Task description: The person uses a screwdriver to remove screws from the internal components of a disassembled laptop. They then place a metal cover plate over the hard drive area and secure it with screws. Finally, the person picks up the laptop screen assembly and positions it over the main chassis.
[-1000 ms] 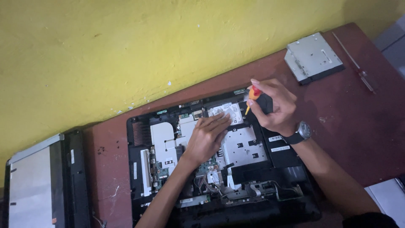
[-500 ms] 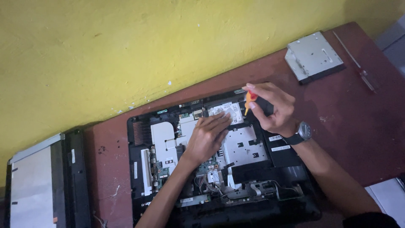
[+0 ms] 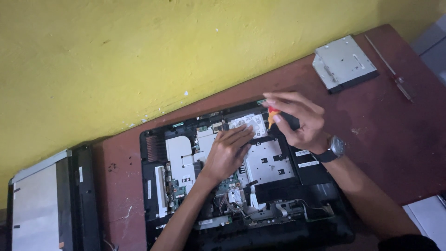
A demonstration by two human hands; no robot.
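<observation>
We found the opened laptop point(image 3: 241, 181) on a reddish table point(image 3: 371, 125) against a yellow wall point(image 3: 139, 56). The left hand point(image 3: 227, 153) lay flat, released, on its boards. The right hand point(image 3: 297, 121) gripped a screwdriver point(image 3: 271, 116) over the drive bay. A removed drive point(image 3: 344, 62) sat well apart; a panel point(image 3: 42, 204) lay left.
</observation>
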